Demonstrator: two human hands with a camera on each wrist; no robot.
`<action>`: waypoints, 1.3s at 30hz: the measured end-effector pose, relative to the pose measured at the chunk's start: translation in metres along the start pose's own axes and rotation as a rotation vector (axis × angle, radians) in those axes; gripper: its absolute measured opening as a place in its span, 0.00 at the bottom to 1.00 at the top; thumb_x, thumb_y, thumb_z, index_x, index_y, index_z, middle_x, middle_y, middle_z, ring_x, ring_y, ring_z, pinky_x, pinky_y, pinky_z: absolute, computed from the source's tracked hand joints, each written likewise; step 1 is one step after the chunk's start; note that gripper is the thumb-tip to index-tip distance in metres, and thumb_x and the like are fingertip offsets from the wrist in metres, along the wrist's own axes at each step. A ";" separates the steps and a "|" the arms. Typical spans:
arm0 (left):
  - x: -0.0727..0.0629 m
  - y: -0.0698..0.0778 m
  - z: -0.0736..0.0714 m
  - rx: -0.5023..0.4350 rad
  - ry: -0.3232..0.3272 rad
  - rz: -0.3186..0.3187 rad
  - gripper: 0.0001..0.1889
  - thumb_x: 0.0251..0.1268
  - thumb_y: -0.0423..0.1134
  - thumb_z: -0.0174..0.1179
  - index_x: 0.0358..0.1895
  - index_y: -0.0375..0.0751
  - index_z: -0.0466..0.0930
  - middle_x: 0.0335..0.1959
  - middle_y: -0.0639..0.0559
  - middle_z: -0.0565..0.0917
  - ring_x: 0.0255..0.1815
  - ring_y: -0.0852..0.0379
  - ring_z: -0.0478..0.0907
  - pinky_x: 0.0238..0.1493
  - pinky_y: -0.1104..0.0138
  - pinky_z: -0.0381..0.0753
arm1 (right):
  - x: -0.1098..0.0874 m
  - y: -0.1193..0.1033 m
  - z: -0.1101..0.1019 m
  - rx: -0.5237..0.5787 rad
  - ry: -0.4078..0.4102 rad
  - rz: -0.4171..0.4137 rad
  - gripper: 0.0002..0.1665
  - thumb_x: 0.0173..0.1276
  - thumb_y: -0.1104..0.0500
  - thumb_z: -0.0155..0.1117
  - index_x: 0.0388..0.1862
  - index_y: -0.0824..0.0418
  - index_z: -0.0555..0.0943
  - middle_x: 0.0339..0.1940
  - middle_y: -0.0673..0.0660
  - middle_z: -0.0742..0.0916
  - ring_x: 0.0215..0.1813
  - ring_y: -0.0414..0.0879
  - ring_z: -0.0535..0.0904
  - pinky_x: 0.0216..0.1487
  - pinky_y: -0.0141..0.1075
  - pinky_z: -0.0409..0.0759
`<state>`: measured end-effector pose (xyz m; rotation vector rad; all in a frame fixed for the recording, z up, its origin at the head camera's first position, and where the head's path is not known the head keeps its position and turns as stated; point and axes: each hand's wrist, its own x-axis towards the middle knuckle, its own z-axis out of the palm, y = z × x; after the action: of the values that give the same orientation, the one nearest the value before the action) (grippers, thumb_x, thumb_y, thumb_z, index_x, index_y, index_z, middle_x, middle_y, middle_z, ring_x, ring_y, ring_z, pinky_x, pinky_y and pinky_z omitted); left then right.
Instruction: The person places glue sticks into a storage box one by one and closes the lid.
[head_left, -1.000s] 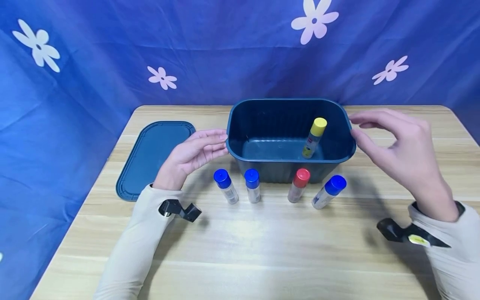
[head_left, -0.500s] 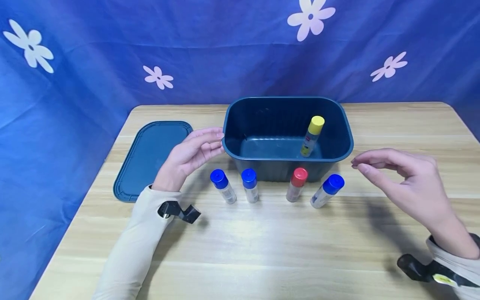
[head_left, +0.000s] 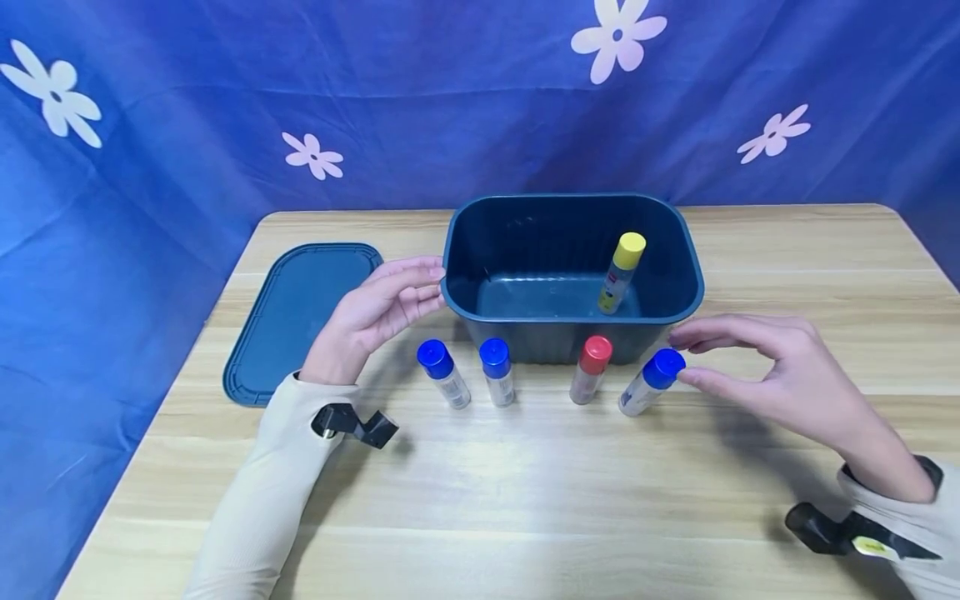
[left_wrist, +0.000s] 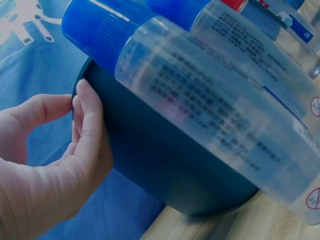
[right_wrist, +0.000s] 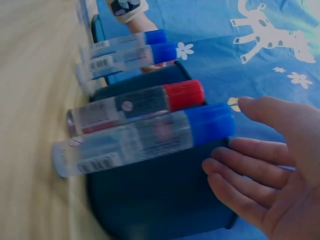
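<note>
My left hand [head_left: 375, 310] touches the left end of a dark blue plastic bin [head_left: 570, 337], thumb tip at the rim and relaxed fingers below it. My right hand [head_left: 780, 367] is at the rightmost glue stick [head_left: 640, 393], thumb and fingers spread about its blue cap. In the right wrist view a gap shows between the thumb tip and that blue cap [right_wrist: 212, 122]. Left of it stand a red-capped glue stick [head_left: 588, 375] and two blue-capped glue sticks [head_left: 498, 379], [head_left: 447, 379]. A yellow-capped glue stick [head_left: 621, 271] leans inside the bin.
A dark blue lid [head_left: 292, 325] lies flat on the wooden table [head_left: 480, 508], left of the bin and partly behind the left hand. Blue fabric with white flowers [head_left: 480, 100] hangs behind the table and along its left side.
My right hand has left the bin's right rim, moved down toward the front, then left to the rightmost glue stick's cap. The left hand has stayed at the bin's left end.
</note>
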<state>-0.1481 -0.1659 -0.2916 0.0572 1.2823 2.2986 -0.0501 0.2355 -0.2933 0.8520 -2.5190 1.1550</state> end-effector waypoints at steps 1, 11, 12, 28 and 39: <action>0.000 0.000 0.000 0.002 -0.001 0.000 0.12 0.72 0.23 0.45 0.40 0.31 0.81 0.34 0.43 0.86 0.35 0.53 0.84 0.42 0.66 0.85 | 0.000 0.001 0.002 0.002 -0.021 -0.004 0.31 0.45 0.71 0.78 0.51 0.53 0.84 0.42 0.46 0.88 0.43 0.35 0.83 0.49 0.21 0.76; 0.000 0.001 0.000 -0.019 0.008 -0.013 0.11 0.71 0.23 0.47 0.41 0.31 0.80 0.34 0.42 0.86 0.36 0.53 0.84 0.42 0.66 0.85 | 0.003 0.015 0.013 0.257 -0.158 0.109 0.27 0.51 0.74 0.74 0.51 0.59 0.82 0.45 0.51 0.88 0.48 0.40 0.83 0.49 0.25 0.79; 0.000 0.001 0.000 -0.018 0.009 -0.014 0.10 0.71 0.24 0.47 0.41 0.31 0.80 0.34 0.42 0.86 0.36 0.53 0.84 0.42 0.66 0.85 | 0.003 0.016 0.014 0.282 -0.163 0.113 0.27 0.51 0.75 0.73 0.51 0.60 0.82 0.45 0.52 0.88 0.48 0.41 0.83 0.48 0.26 0.79; -0.003 0.001 0.001 -0.032 -0.017 -0.016 0.08 0.70 0.24 0.52 0.39 0.30 0.82 0.35 0.42 0.86 0.37 0.51 0.86 0.43 0.64 0.85 | -0.001 0.020 0.014 0.451 -0.109 0.123 0.23 0.51 0.80 0.69 0.48 0.70 0.83 0.44 0.56 0.89 0.46 0.44 0.84 0.41 0.29 0.82; -0.002 0.002 0.000 -0.020 -0.001 -0.023 0.07 0.69 0.24 0.51 0.40 0.30 0.81 0.35 0.42 0.85 0.36 0.51 0.85 0.42 0.66 0.85 | -0.002 0.016 0.005 0.493 -0.044 0.144 0.23 0.49 0.83 0.67 0.47 0.75 0.81 0.43 0.58 0.89 0.47 0.44 0.84 0.42 0.29 0.82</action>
<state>-0.1472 -0.1673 -0.2900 0.0366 1.2526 2.2908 -0.0577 0.2404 -0.3070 0.8134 -2.3922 1.8705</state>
